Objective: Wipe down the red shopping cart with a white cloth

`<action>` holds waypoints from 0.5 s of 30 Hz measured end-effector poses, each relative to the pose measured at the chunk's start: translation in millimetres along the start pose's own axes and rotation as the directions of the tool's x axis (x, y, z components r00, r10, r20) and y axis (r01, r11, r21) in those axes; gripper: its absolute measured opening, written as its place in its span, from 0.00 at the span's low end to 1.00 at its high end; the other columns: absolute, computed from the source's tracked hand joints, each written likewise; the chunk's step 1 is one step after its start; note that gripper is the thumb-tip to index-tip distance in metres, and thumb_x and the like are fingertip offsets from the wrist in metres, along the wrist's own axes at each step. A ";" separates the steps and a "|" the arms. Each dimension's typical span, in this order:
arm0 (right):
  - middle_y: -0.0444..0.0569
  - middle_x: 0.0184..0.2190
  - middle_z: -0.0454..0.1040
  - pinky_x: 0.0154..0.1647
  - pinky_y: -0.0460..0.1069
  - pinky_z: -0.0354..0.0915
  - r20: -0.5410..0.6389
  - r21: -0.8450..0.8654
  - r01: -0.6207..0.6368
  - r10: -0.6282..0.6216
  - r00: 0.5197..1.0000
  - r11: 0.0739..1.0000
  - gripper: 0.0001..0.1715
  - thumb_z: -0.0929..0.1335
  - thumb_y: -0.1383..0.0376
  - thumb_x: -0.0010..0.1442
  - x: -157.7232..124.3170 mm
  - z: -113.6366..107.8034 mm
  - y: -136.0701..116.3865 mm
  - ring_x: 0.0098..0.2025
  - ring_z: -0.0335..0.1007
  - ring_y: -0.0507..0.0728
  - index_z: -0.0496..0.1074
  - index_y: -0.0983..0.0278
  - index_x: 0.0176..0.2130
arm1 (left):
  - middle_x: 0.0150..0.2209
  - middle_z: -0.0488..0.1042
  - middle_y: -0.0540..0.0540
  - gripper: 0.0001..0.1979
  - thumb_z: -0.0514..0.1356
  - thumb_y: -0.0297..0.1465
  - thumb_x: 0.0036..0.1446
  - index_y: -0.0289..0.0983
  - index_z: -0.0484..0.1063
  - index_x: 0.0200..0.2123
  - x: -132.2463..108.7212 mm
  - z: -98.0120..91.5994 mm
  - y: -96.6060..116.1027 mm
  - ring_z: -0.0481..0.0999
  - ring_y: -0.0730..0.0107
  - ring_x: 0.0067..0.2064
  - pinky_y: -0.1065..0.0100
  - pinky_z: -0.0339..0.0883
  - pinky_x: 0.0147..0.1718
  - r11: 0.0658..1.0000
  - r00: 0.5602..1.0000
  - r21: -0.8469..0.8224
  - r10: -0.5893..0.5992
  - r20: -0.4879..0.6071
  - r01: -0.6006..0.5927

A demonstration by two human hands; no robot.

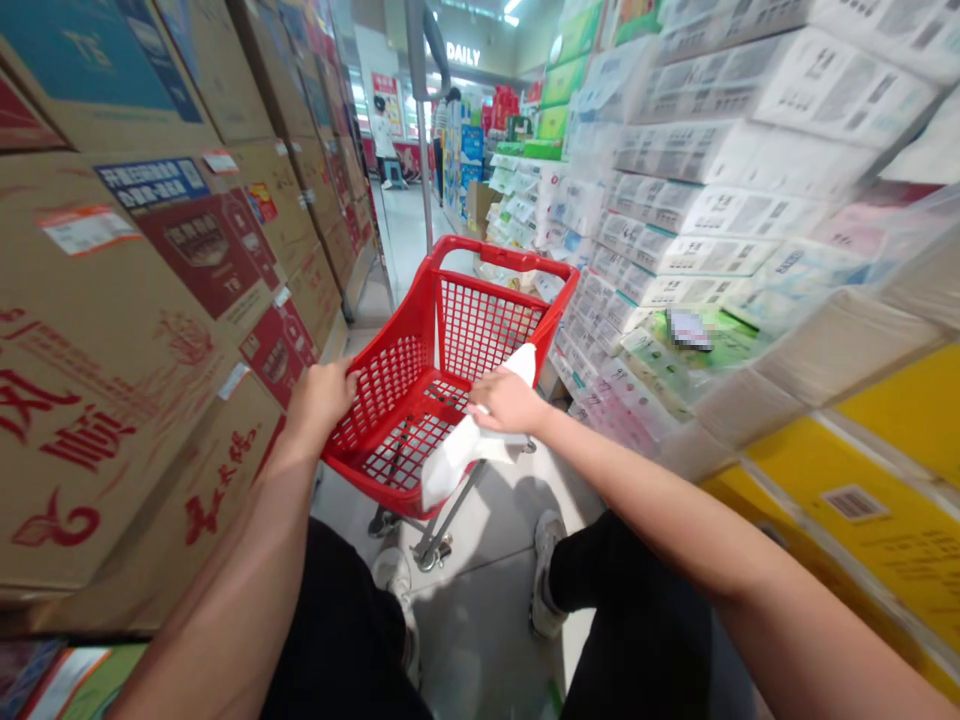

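Note:
A red plastic shopping cart basket [397, 350] stands in the middle of the aisle, its inside showing only the mesh walls and floor. My left hand [324, 398] is closed on the basket's left rim. At the right rim my right hand [508, 402] is closed on a white cloth or paper [454, 462], which lies over the rim and hangs down on both sides of my fingers. The red handle frame [501, 256] of the basket is at its far end, away from both hands.
Stacked cartons [97, 350] wall the left side. White packaged goods [720, 210] and yellow boxes [862, 490] line the right. A grey metal pole [426, 170] rises beyond the cart. Two people stand farther back, near a blue stool [393, 171]. My shoes are below the cart.

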State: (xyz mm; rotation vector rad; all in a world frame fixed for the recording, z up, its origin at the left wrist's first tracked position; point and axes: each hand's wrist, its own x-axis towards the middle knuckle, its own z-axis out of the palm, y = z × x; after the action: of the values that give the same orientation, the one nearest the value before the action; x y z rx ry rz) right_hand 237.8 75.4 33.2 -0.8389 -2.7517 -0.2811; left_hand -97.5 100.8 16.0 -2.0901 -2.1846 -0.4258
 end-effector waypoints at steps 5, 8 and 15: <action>0.56 0.36 0.77 0.49 0.56 0.52 0.000 -0.180 -0.298 0.303 0.953 0.937 0.24 0.57 0.59 0.70 -0.4 -21.0 73.9 0.42 0.66 0.62 0.76 0.67 0.35 | 0.43 0.80 0.35 0.25 0.46 0.41 0.65 0.40 0.72 0.57 3.0 0.8 1.6 0.79 0.50 0.43 0.59 0.68 0.42 1.000 1.000 0.000 -0.014 0.005 0.014; 0.54 0.34 0.77 0.48 0.56 0.52 -0.012 -0.145 -0.302 0.304 0.953 0.942 0.24 0.57 0.59 0.70 4.8 -12.2 39.8 0.40 0.66 0.60 0.75 0.66 0.33 | 0.43 0.80 0.35 0.26 0.46 0.43 0.65 0.42 0.71 0.59 5.1 1.3 1.1 0.78 0.49 0.43 0.57 0.68 0.41 0.998 0.997 -0.009 -0.070 0.012 0.070; 0.48 0.32 0.75 0.42 0.53 0.52 -0.127 0.078 0.028 -0.018 0.992 0.997 0.22 0.59 0.54 0.70 3.1 12.6 -64.4 0.36 0.64 0.57 0.72 0.62 0.34 | 0.43 0.80 0.35 0.25 0.47 0.43 0.65 0.41 0.73 0.57 2.1 1.2 -5.0 0.78 0.51 0.43 0.60 0.68 0.41 0.999 0.999 -0.010 -0.041 -0.003 0.040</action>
State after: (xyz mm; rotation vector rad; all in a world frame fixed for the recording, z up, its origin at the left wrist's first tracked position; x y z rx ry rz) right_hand 196.5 27.6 15.0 -0.7428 -2.6379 -0.2188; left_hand -102.4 103.0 14.7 -2.0518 -2.2311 -0.4449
